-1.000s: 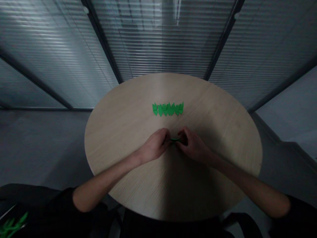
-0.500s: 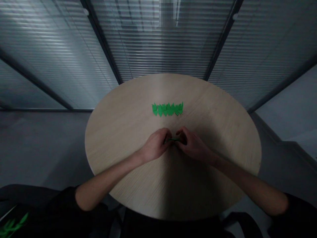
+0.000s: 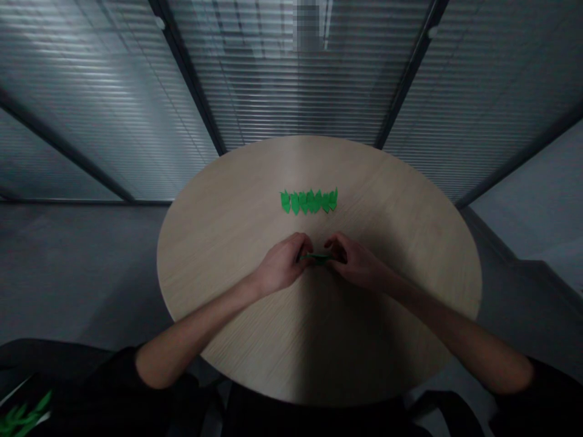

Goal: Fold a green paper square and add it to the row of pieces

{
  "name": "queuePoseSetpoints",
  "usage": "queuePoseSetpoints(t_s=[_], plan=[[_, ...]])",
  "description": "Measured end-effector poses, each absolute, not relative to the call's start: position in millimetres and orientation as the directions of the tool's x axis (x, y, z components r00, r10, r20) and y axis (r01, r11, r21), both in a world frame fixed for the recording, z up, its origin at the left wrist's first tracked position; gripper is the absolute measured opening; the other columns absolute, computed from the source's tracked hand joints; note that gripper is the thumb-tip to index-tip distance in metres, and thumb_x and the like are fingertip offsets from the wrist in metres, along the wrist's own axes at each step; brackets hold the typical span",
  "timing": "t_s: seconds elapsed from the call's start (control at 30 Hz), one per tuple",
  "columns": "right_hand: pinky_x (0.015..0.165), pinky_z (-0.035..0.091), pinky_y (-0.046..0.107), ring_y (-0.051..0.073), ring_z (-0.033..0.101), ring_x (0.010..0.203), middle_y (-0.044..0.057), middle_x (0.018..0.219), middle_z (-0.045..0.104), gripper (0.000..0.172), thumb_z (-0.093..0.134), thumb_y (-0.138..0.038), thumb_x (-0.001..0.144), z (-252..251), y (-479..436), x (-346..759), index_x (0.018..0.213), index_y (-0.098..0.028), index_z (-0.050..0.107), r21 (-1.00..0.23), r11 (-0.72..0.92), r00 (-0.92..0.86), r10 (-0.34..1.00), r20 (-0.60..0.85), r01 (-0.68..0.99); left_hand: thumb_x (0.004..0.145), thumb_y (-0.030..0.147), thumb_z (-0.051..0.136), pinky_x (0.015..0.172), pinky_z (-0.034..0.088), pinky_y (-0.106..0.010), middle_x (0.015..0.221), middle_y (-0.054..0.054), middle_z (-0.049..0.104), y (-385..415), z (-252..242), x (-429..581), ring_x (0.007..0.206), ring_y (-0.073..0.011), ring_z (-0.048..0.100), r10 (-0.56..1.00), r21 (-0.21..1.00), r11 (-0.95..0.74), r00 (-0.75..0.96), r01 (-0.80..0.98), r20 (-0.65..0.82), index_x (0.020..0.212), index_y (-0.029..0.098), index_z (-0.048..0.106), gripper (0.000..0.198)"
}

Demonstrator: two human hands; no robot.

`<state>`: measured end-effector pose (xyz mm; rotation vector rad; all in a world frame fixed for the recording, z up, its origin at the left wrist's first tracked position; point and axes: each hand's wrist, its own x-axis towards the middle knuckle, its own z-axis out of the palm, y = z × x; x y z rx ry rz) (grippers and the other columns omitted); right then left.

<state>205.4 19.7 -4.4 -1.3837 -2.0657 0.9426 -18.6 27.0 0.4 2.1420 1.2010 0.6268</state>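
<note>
Left hand (image 3: pixel 281 264), right hand (image 3: pixel 357 262) parted on strip (image 3: pixel 319 258); green row (image 3: pixel 308 201) beyond

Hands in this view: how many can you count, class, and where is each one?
2. The left hand and the right hand are over the round wooden table, both holding a green paper piece. None seem hidden.

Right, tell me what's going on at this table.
A person is holding a small green paper piece between their left hand and right hand, just above a round wooden table. A row of green paper pieces lies on the table beyond their hands.
</note>
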Motion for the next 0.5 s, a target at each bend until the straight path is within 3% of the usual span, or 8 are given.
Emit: queuePoseSetpoints(t_s=[0.2, 0.33, 0.5], plan=[[0.068, 0.041, 0.030, 0.017, 0.058, 0.072, 0.000, 0.080, 0.063, 0.026, 0.065, -0.013, 0.082, 1, 17, 203, 0.107, -0.019, 0.060, -0.707, 0.302, -0.409, 0.912, 0.020, 0.639, 0.091, 0.018, 0.063, 0.068, 0.041, -0.031, 0.090, -0.003, 0.058, 27, 3, -20, 0.076, -0.0176, 0.054, 0.843, 0.675, -0.463, 0.521, 0.575, 0.134, 0.096, 0.018, 0.062, 0.005], [0.077, 0.045, 0.033, 0.019, 0.060, 0.083, 0.006, 0.099, 0.065, 0.017, 0.062, -0.011, 0.085, -2, 11, 203, 0.100, -0.019, 0.065, -0.637, 0.418, -0.429, 0.891, 0.149, 0.647, 0.095, 0.024, 0.062, 0.072, 0.048, -0.033, 0.106, -0.007, 0.057, 27, 5, -24, 0.081, -0.0179, 0.057, 0.813, 0.681, -0.497, 0.563, 0.538, 0.149, 0.111, 0.019, 0.067, 0.017], [0.073, 0.045, 0.032, 0.018, 0.058, 0.078, 0.003, 0.088, 0.064, 0.008, 0.065, -0.015, 0.083, -4, 10, 205, 0.090, -0.020, 0.062, -0.743, 0.330, -0.350, 0.927, 0.137, 0.583, 0.091, 0.027, 0.070, 0.070, 0.050, -0.032, 0.108, -0.007, 0.056, 27, 3, -25, 0.079, -0.0165, 0.056, 0.834, 0.726, -0.463, 0.527, 0.508, 0.163, 0.110, 0.018, 0.070, 0.021]])
